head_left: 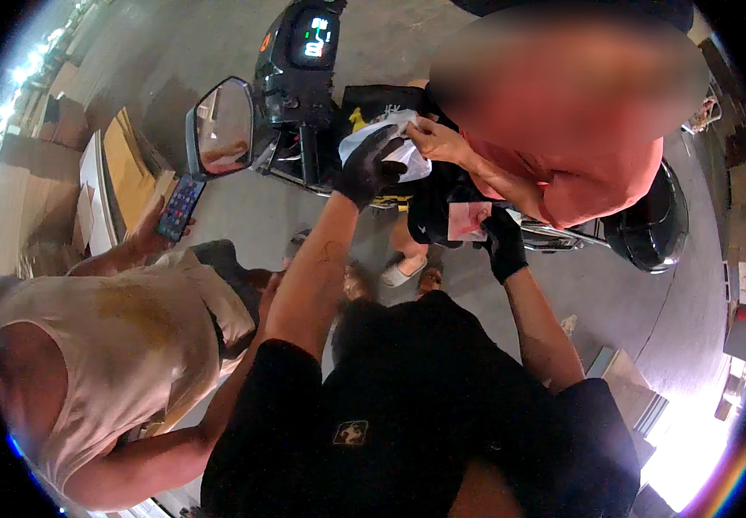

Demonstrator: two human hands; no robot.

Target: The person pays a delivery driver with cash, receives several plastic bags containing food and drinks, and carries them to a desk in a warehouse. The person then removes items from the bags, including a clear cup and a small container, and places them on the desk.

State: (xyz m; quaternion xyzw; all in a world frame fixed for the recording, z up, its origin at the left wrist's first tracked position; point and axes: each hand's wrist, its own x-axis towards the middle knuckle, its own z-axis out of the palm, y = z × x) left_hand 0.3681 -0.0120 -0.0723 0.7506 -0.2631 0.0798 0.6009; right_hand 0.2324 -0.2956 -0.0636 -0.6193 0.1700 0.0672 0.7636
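In front of me a crumpled white plastic bag (413, 162) hangs beside the handlebars of a scooter. My left hand (366, 170), in a black glove, is closed on its near side with the fingers curled. A person in a salmon-coloured shirt pinches the bag's upper right edge with a bare hand (438, 141). My right hand (504, 248), also black-gloved, grips a small pinkish square card (469, 221) by its right side. The card is held up in front of that person's dark shorts, apart from the bag.
The scooter (297, 82) has a lit display and a mirror (223, 127). To my left stands a person in a beige sleeveless top (131, 328), holding a phone (180, 208). Cardboard sheets (131, 173) lean at the left; flat boards (623, 384) lie at the lower right.
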